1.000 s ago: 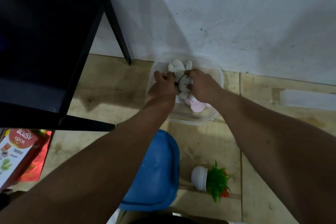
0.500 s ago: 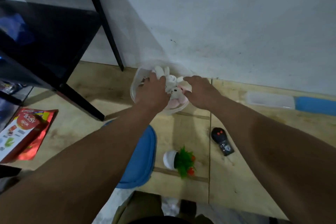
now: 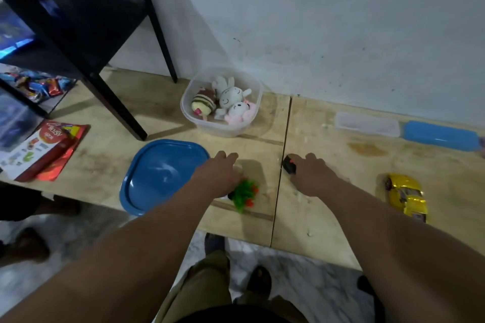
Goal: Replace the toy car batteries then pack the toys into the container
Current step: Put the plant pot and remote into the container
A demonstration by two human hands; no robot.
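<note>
Clear plastic container (image 3: 189, 110), rounded-square, soft translucent walls, on pale wood board (image 3: 328, 207) close to white scuffed wall (image 3: 341, 21). Inside: three plush toys, fuzzy fabric — striped brown-cream one (image 3: 203, 103) at left, white round-faced bunny (image 3: 232, 94) in middle, pink-white one (image 3: 240, 113) at front right, all touching.

Blue plastic lid (image 3: 157, 176), glossy, rounded-square, lying flat just left of left hand (image 3: 217, 174). Left hand palm down over small plant toy (image 3: 244, 195), spiky green plastic leaves with orange bits, white pot mostly hidden beneath hand; fingers loosely extended, grip on pot cannot be told.

Right hand (image 3: 312, 176) palm down on black remote (image 3: 288, 166), small rounded plastic body with red buttons; fingers lightly bent over rear of it, closed grasp not confirmed.

Yellow toy car (image 3: 405, 196), shiny metallic-look shell, on board well right of right hand, outside container.

Far right near wall: flat clear long box (image 3: 367, 127), beside it blue oblong case (image 3: 441, 135). Left: black metal shelf frame (image 3: 78, 29), red glossy snack packet (image 3: 44, 152) on board.
</note>
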